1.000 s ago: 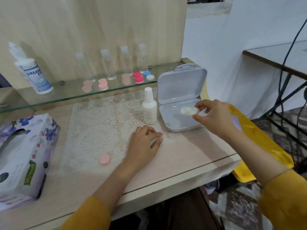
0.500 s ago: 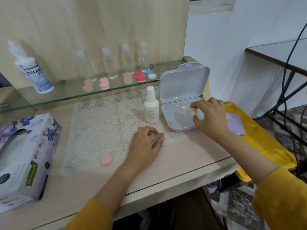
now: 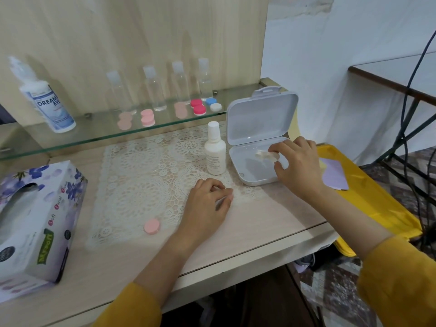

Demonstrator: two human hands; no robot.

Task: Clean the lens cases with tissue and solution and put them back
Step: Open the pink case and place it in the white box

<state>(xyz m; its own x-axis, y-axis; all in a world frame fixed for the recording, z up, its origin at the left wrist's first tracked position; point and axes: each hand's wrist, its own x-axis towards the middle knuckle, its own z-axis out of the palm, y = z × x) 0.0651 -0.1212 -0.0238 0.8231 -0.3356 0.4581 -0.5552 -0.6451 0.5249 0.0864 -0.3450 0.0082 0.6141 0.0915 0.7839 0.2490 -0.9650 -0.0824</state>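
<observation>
My right hand (image 3: 299, 168) pinches a small white wad (image 3: 263, 154), which looks like tissue, low over the base of an open white hinged box (image 3: 250, 179). My left hand (image 3: 205, 206) rests on the lace mat (image 3: 141, 175) with its fingers curled over a small pale item that is mostly hidden. A white solution bottle (image 3: 214, 152) stands upright just left of the box. One pink cap (image 3: 152, 226) lies alone on the mat. Pink lens cases (image 3: 147, 118), a red one (image 3: 199, 107) and a blue-and-white one (image 3: 213, 104) sit on the glass shelf (image 3: 94, 135).
A floral tissue box (image 3: 40, 213) stands at the left table edge. A large solution bottle (image 3: 49, 102) and several clear bottles (image 3: 157, 90) stand on the shelf. A yellow bag (image 3: 368, 197) with a lilac card (image 3: 336, 175) lies right of the table, near cables (image 3: 408, 114).
My right hand has come down with the white wad from above the box to just over its base. My left hand has stayed where it was on the mat.
</observation>
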